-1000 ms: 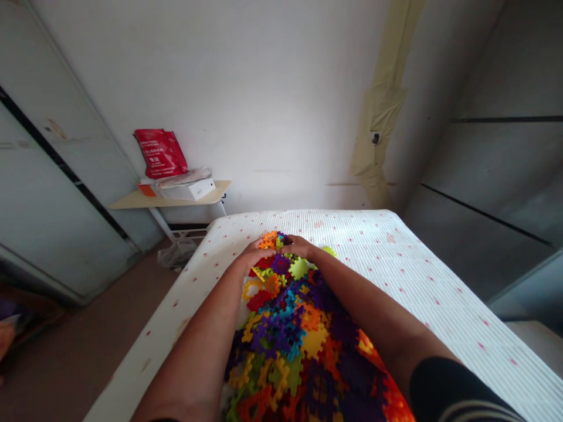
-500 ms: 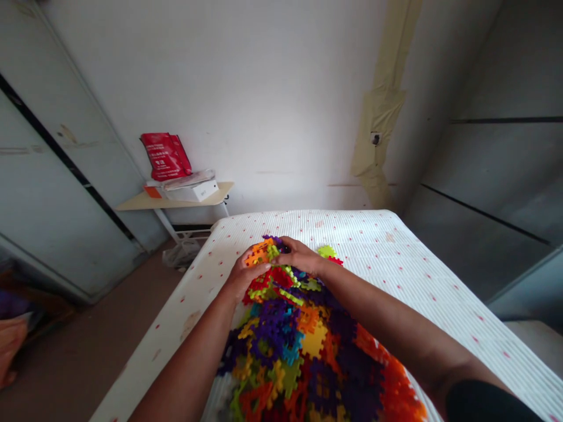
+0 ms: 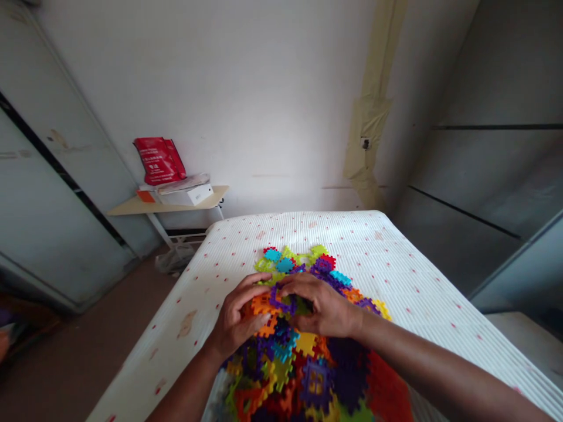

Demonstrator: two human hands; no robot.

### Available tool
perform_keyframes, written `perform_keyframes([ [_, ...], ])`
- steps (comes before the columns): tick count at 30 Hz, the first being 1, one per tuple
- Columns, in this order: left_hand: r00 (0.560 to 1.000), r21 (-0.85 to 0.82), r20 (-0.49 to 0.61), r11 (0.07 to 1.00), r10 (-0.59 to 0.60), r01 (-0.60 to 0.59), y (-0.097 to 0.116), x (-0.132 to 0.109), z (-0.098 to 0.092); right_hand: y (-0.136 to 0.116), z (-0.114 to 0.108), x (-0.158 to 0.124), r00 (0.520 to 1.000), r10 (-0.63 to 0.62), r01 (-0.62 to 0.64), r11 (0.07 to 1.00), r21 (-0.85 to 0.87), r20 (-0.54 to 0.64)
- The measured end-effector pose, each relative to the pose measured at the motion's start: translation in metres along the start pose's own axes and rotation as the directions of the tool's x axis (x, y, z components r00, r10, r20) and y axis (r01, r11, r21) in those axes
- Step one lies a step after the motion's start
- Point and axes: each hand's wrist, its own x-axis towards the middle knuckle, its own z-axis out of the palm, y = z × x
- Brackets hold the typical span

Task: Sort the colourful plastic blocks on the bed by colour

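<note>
A heap of interlocking plastic puzzle pieces [image 3: 303, 363] in purple, orange, yellow, green, blue and red lies on a white mattress [image 3: 396, 264] with small red dots. My left hand [image 3: 237, 316] rests on the heap's left side, fingers on an orange piece [image 3: 263, 305]. My right hand [image 3: 321, 308] lies beside it, fingertips pinching a purple piece [image 3: 281, 300]. The two hands meet over these pieces. Loose green, blue and red pieces [image 3: 290, 261] are spread just beyond my fingers.
A small beige side table [image 3: 171, 204] stands left of the mattress against the wall, carrying a red bag [image 3: 159, 158] and a white box [image 3: 187, 193]. Grey cabinet doors line the left and right sides. Brown floor lies to the left.
Both hands have drawn back toward me across the heap, from its far end to its middle. Pieces at the far end that they covered are now uncovered.
</note>
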Motion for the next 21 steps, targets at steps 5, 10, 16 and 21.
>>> perform_keyframes([
  [5,0.994,0.276,0.073,0.956,0.082,-0.1,0.005,-0.03,0.004,-0.015,0.002,-0.025,0.994,-0.036,0.051,0.987,-0.152,0.102],
  [10,0.977,0.413,0.124,0.886,0.173,-0.21,0.013,-0.055,0.012,-0.028,0.004,-0.05,0.98,-0.059,0.106,0.962,-0.251,0.189],
  [16,0.962,0.415,0.09,0.869,0.256,-0.27,0.022,-0.07,0.024,-0.045,0.002,-0.071,0.969,-0.132,0.197,0.923,-0.331,0.208],
  [21,0.941,0.438,0.135,0.833,0.311,-0.338,0.026,-0.079,0.029,-0.052,-0.003,-0.092,0.966,-0.121,0.202,0.905,-0.375,0.226],
])
